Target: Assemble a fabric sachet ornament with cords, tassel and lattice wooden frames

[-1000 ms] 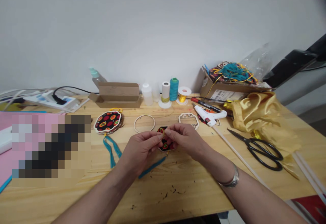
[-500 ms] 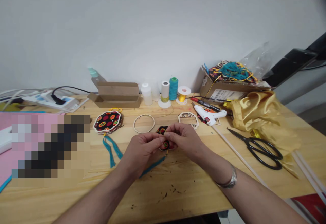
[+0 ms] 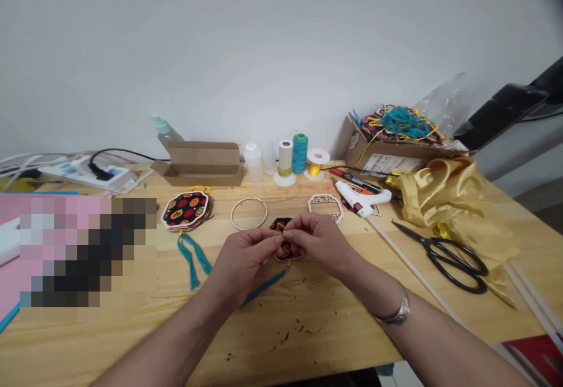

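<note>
Over the middle of the table, my left hand [image 3: 246, 252] and my right hand [image 3: 321, 241] meet in a pinch, thumbs and fingertips closed on a yellow cord [image 3: 281, 227]. Beneath the fingers is a small ornament [image 3: 287, 252] of dark, colourfully patterned cloth, partly hidden by both hands. From its lower edge a teal tassel [image 3: 266, 284] hangs toward my left wrist. Just behind the hands lie a thin pale ring [image 3: 231, 214] on the left and a pale lattice frame [image 3: 325, 199] on the right.
Similar ornaments [image 3: 185, 210] are stacked at left. Along the wall stand a cardboard box [image 3: 204, 170], white bottle [image 3: 253, 164], teal thread spool [image 3: 299, 155] and yellow cord spool [image 3: 315, 169]. A glue gun [image 3: 363, 198], black scissors [image 3: 433, 246] and gold cloth [image 3: 453, 199] lie right.
Both hands have barely shifted; the fingertips make a slight movement at the yellow cord. Everything else on the table stays where it was.
</note>
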The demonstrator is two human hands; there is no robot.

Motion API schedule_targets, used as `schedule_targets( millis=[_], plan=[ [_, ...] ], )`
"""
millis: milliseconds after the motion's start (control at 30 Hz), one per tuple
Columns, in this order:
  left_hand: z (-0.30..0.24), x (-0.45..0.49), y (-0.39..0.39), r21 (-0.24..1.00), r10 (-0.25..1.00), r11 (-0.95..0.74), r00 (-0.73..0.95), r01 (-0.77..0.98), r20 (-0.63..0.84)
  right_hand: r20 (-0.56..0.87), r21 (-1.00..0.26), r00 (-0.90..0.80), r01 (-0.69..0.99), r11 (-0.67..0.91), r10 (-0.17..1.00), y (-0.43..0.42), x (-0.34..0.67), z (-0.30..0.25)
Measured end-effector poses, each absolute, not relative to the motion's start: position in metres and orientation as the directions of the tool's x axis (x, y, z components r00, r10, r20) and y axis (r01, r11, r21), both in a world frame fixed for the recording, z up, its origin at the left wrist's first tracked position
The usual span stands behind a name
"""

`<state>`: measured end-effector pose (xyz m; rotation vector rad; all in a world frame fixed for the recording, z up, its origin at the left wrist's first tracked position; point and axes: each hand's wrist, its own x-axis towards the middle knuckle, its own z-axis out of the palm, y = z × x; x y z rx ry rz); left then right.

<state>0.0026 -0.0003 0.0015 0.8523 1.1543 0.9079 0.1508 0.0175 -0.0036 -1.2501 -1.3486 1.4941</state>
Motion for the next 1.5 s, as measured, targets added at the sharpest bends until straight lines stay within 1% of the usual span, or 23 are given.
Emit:
schedule_targets(
  millis=[100, 167, 267, 367, 433, 467, 533, 600, 667, 767, 867, 967, 1033, 1100, 1233, 1300, 1333, 1400, 1467, 1500],
  plan=[
    [-0.002, 0.002, 0.0, 0.907, 0.913, 0.396, 0.171, -0.142, -0.372, -0.099, -0.98, -0.243, 0.192, -0.052, 0.965, 0.017, 0.152, -0.005],
    [-0.002, 0.002, 0.001, 0.916, 0.921, 0.377, 0.16, -0.136, -0.355, -0.068, -0.97, -0.245, 0.244, -0.007, 0.967, 0.016, 0.153, -0.006],
    [0.0, 0.002, 0.003, 0.929, 0.933, 0.352, 0.123, -0.116, -0.338, -0.075, -0.961, -0.233, 0.278, -0.008, 0.97, 0.016, 0.153, -0.006],
    [0.003, 0.003, 0.002, 0.95, 0.949, 0.311, 0.071, -0.032, -0.308, -0.071, -0.944, -0.2, 0.331, -0.001, 0.977, 0.017, 0.153, -0.004],
    [0.004, 0.002, 0.001, 0.969, 0.971, 0.237, 0.025, 0.075, -0.239, -0.055, -0.933, -0.179, 0.358, 0.013, 0.982, 0.017, 0.153, -0.002],
    [0.003, 0.002, -0.001, 0.973, 0.984, 0.178, -0.002, 0.147, -0.18, -0.047, -0.93, -0.171, 0.368, 0.02, 0.984, 0.017, 0.153, -0.001],
    [0.001, 0.002, -0.004, 0.949, 0.999, 0.015, -0.041, 0.315, -0.002, -0.032, -0.922, -0.165, 0.385, 0.035, 0.986, 0.017, 0.153, 0.0],
    [-0.002, 0.001, -0.007, 0.861, 0.978, -0.169, -0.028, 0.48, 0.207, -0.022, -0.919, -0.163, 0.392, 0.044, 0.986, 0.017, 0.153, 0.0],
    [-0.005, 0.001, -0.009, 0.726, 0.924, -0.327, 0.042, 0.605, 0.381, -0.025, -0.924, -0.159, 0.381, 0.038, 0.987, 0.017, 0.153, 0.0],
    [-0.01, 0.0, -0.012, 0.513, 0.836, -0.475, 0.185, 0.715, 0.516, -0.053, -0.949, -0.161, 0.316, 0.001, 0.986, 0.017, 0.152, -0.001],
    [-0.013, -0.001, -0.013, 0.311, 0.762, -0.552, 0.317, 0.774, 0.565, -0.087, -0.976, -0.172, 0.214, -0.049, 0.981, 0.017, 0.151, -0.002],
    [-0.014, -0.001, -0.014, 0.128, 0.701, -0.58, 0.412, 0.805, 0.582, -0.108, -0.988, -0.18, 0.132, -0.084, 0.978, 0.016, 0.15, -0.002],
    [-0.015, -0.002, -0.014, 0.052, 0.675, -0.592, 0.46, 0.804, 0.577, -0.129, -0.988, -0.182, 0.107, -0.11, 0.975, 0.016, 0.15, -0.001],
    [-0.017, -0.002, -0.014, 0.019, 0.665, -0.606, 0.493, 0.796, 0.56, -0.138, -0.988, -0.177, 0.1, -0.121, 0.975, 0.016, 0.149, -0.002],
    [-0.023, -0.004, -0.014, 0.022, 0.667, -0.627, 0.522, 0.778, 0.532, -0.09, -0.99, -0.175, 0.127, -0.068, 0.981, 0.015, 0.147, -0.007],
    [-0.023, -0.003, -0.015, 0.059, 0.676, -0.634, 0.516, 0.771, 0.526, -0.058, -0.988, -0.175, 0.151, -0.031, 0.983, 0.014, 0.146, -0.01],
    [-0.021, -0.002, -0.016, 0.099, 0.685, -0.638, 0.504, 0.764, 0.525, -0.045, -0.987, -0.173, 0.162, -0.017, 0.984, 0.014, 0.146, -0.011],
    [-0.016, 0.001, -0.016, 0.242, 0.725, -0.628, 0.442, 0.74, 0.529, -0.037, -0.986, -0.168, 0.169, -0.009, 0.985, 0.014, 0.147, -0.012],
    [-0.008, 0.004, -0.017, 0.467, 0.802, -0.564, 0.318, 0.681, 0.506, -0.035, -0.987, -0.166, 0.161, -0.008, 0.986, 0.015, 0.148, -0.012],
    [-0.005, 0.005, -0.016, 0.59, 0.859, -0.49, 0.241, 0.641, 0.452, -0.032, -0.988, -0.164, 0.157, -0.006, 0.986, 0.015, 0.149, -0.011]
  ],
)
